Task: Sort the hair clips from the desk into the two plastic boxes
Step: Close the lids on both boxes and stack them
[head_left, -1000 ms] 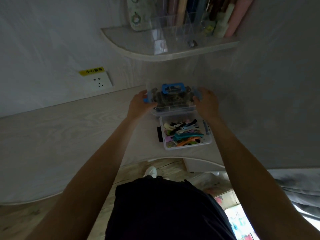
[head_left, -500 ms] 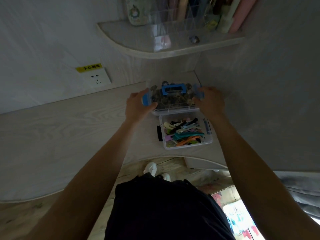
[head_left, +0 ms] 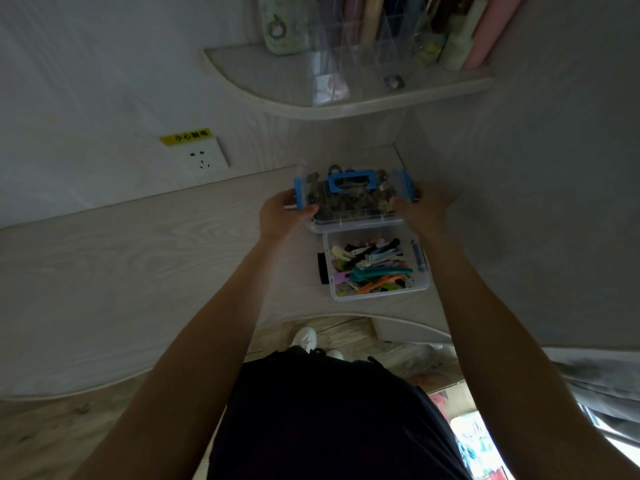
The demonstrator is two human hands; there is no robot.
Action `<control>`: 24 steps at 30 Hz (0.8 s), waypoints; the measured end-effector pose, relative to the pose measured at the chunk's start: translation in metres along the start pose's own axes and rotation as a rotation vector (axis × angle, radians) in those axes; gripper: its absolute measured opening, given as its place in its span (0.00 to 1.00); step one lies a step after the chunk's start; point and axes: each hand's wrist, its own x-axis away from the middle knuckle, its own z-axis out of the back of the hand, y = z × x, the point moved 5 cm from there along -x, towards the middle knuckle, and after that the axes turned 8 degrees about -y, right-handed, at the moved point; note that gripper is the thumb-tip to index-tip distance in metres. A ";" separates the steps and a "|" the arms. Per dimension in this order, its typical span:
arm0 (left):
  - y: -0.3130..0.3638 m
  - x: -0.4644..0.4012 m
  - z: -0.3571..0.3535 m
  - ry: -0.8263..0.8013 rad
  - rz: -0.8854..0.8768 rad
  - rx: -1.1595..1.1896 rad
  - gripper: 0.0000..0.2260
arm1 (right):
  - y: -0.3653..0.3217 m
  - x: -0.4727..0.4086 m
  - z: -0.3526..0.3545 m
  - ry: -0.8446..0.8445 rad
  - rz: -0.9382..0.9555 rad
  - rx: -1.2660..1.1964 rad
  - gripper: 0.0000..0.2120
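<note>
- I see two clear plastic boxes on the pale wood surface (head_left: 138, 271), in the corner below the wall shelf (head_left: 346, 95).
- Landmark for all places: the open box (head_left: 377, 265), which has no lid on and holds a heap of coloured hair clips (head_left: 372, 268).
- The lidded box (head_left: 353, 199) sits just behind the open box, touching or nearly touching its far rim; I cannot tell which. Blue handle on top, blue latches at both ends, dark contents visible through the lid.
- Left hand (head_left: 282, 214): grip closed on the left end of the lidded box, thumb curled onto the lid edge by the blue latch, fingers wrapped around the end wall.
- Right hand (head_left: 424, 211): grip closed on the right end of the same box, fingers around the blue latch, thumb on the front edge of the lid.
- I cannot tell whether the lidded box rests fully on the surface or is slightly lifted.
- A black strip (head_left: 323, 268) lies on the surface against the left wall of the open box.
- A wall socket (head_left: 201, 159) with a yellow label is well to the left and behind the open box.
</note>
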 end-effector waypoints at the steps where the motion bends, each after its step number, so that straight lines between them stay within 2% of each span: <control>1: 0.003 0.002 0.000 0.019 -0.026 -0.067 0.24 | -0.001 0.002 0.000 0.018 0.028 0.003 0.28; 6: 0.011 0.005 0.002 0.081 -0.095 -0.354 0.26 | -0.004 0.007 -0.001 0.031 0.079 0.092 0.26; 11: 0.018 0.011 -0.006 0.040 -0.133 -0.538 0.25 | -0.010 0.022 -0.002 0.048 0.102 0.211 0.23; 13: 0.025 0.019 -0.007 0.104 -0.198 -0.673 0.25 | -0.018 0.044 0.005 0.185 0.255 0.313 0.18; 15: 0.035 0.034 -0.010 0.187 -0.360 -0.754 0.24 | -0.024 0.077 0.020 0.438 0.454 0.469 0.12; 17: 0.046 0.054 -0.022 0.184 -0.574 -0.780 0.21 | -0.021 0.111 0.039 0.704 0.518 0.604 0.10; 19: 0.045 0.069 -0.034 0.125 -0.710 -0.825 0.20 | -0.012 0.136 0.054 0.851 0.443 0.716 0.14; 20: 0.041 0.075 -0.038 0.074 -0.723 -0.833 0.21 | -0.003 0.142 0.060 0.853 0.361 0.767 0.17; 22: 0.025 0.081 -0.041 -0.012 -0.681 -0.779 0.22 | 0.014 0.142 0.063 0.734 0.194 0.822 0.24; 24: 0.007 0.084 -0.039 -0.087 -0.589 -0.687 0.23 | 0.024 0.138 0.062 0.632 0.105 0.820 0.27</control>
